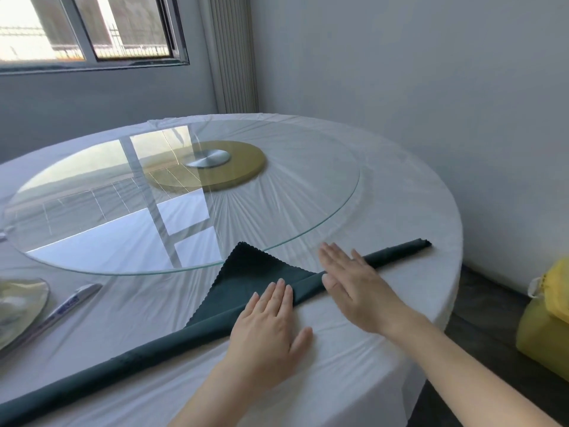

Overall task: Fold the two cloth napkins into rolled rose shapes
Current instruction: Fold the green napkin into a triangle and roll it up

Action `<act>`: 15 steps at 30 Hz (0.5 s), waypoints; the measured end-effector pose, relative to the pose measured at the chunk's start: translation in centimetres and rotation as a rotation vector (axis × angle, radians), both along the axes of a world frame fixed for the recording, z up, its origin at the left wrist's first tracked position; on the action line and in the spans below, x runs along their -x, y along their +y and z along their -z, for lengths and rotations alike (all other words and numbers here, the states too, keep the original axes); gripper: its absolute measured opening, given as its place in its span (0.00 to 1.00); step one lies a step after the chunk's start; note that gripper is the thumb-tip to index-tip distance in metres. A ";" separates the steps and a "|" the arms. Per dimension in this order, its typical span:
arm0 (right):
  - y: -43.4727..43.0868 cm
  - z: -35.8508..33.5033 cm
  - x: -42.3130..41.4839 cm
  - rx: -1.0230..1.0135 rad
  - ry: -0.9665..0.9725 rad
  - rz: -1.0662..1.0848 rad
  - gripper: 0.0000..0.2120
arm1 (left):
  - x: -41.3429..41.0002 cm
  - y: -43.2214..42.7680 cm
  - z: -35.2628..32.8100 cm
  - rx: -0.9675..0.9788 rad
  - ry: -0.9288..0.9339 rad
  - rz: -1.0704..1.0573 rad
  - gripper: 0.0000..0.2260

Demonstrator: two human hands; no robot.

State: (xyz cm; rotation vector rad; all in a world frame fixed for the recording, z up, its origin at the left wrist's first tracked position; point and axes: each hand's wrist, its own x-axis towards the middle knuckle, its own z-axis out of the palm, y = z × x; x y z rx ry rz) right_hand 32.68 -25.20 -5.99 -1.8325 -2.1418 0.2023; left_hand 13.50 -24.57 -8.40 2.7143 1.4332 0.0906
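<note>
A dark green cloth napkin (252,272) lies on the white tablecloth, rolled into a long band that runs from the lower left edge to the far right. Its scalloped triangular tip still lies flat and points toward the glass turntable. My left hand (268,322) rests flat, fingers straight, on the rolled band near its middle. My right hand (354,288) lies flat across the band a little further right, fingers straight and pointing up-left. Only this one napkin is in view.
A round glass turntable (308,217) on a gold base (215,167) fills the table's middle, its rim just beyond the napkin tip. A plate (21,303) and a wrapped utensil (67,306) sit at the left. A yellow bag (548,318) stands on the floor at the right.
</note>
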 end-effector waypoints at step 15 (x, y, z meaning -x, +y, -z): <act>-0.7 2.3 4.7 0.064 -0.104 -0.093 0.42 | 4.1 -2.4 -0.5 0.043 0.068 -0.162 0.48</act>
